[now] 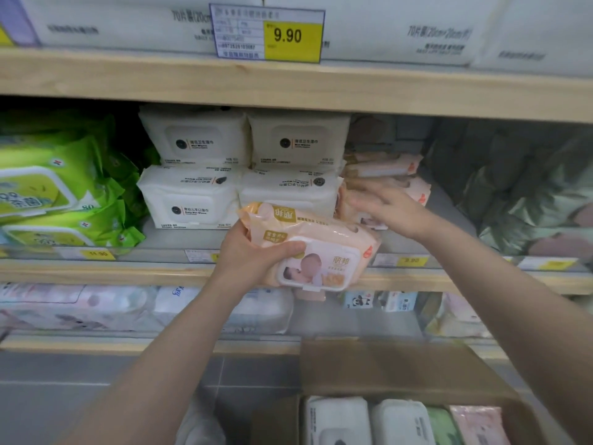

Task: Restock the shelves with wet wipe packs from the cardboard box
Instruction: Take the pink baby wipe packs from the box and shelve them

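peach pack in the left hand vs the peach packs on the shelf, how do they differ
The peach pack is gripped by the left hand in front of the shelf, tilted, lid facing the camera. The shelf packs lie stacked flat, ends outward, under the right hand. Both share the peach wrapper.

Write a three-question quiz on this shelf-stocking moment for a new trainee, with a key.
1. True or false: the left hand grips an orange pack of wipes.
2. What does the right hand rest on? A) the price tag B) the orange packs on the shelf C) the cardboard box
3. Fill in: the big price tag on the upper shelf reads ____.

Key:
1. True.
2. B: its fingers lie on the stacked orange packs, right of the white packs; the cardboard box stands below, on the floor.
3. 9.90
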